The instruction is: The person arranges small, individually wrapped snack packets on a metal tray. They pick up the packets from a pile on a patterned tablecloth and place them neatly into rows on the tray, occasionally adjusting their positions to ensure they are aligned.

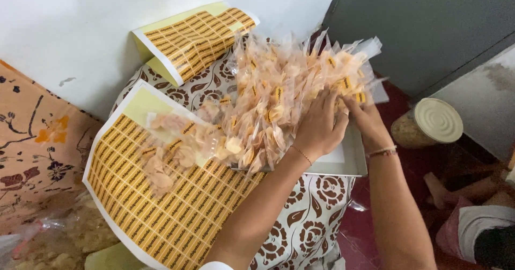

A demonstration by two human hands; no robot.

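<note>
Crinkly clear snack packets [279, 98], heaped

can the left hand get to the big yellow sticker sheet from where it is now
Probably yes. The left hand rests on the snack packet pile, and the sticker sheet lies just beside it, mostly uncovered.

A heap of small clear snack packets [268, 104], each bearing a yellow sticker, lies piled across the patterned cloth and sticker sheet.

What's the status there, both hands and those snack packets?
Left hand flat on the packet pile. Right hand at its far edge. Sticker sheet partly under the packets, nothing blocking.
</note>
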